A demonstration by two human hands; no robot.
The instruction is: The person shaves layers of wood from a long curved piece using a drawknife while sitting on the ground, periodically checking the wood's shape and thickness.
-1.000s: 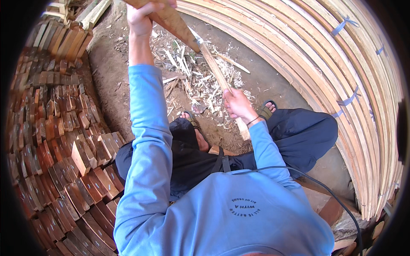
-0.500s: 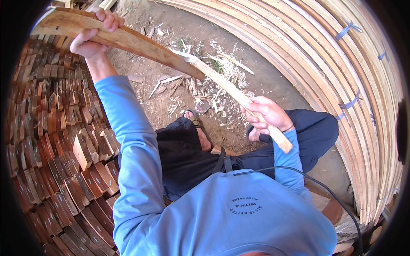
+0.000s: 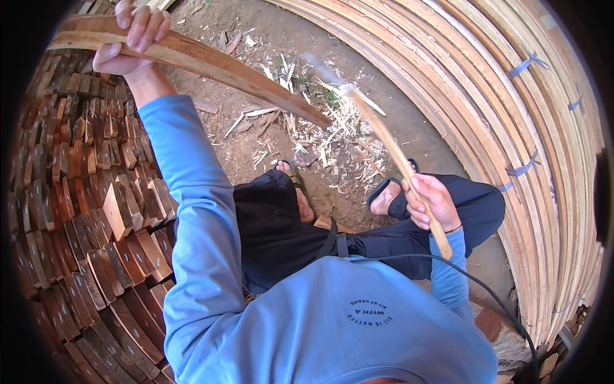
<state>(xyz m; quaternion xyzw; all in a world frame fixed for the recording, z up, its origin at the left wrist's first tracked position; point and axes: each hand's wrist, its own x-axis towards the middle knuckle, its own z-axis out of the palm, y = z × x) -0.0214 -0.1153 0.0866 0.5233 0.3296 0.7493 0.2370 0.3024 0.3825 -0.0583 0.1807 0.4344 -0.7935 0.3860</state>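
My left hand (image 3: pixel 131 38) is raised at the upper left, its fingers wrapped over the edge of a wooden board (image 3: pixel 217 64). The board slants down to the right, and its narrow lower end is near the ground among wood shavings (image 3: pixel 320 144). My right hand (image 3: pixel 430 200) is closed round the lower part of the long, pale wooden handle of a chopping tool (image 3: pixel 387 142). The tool's head points up and to the left, apart from the board. It looks pale and metallic, but motion smears it, so its exact shape is unclear.
Stacked short wood blocks (image 3: pixel 96 256) fill the left side. Long planks (image 3: pixel 486 96), bound with blue ties (image 3: pixel 527 64), curve along the right. Both my sandalled feet (image 3: pixel 384 195) stand near the shavings. A black cable (image 3: pixel 473 275) crosses my blue shirt.
The tool has swung right and away from the board, where its head was touching or close before. My right hand moved right and down; the board's lower end shifted slightly right.
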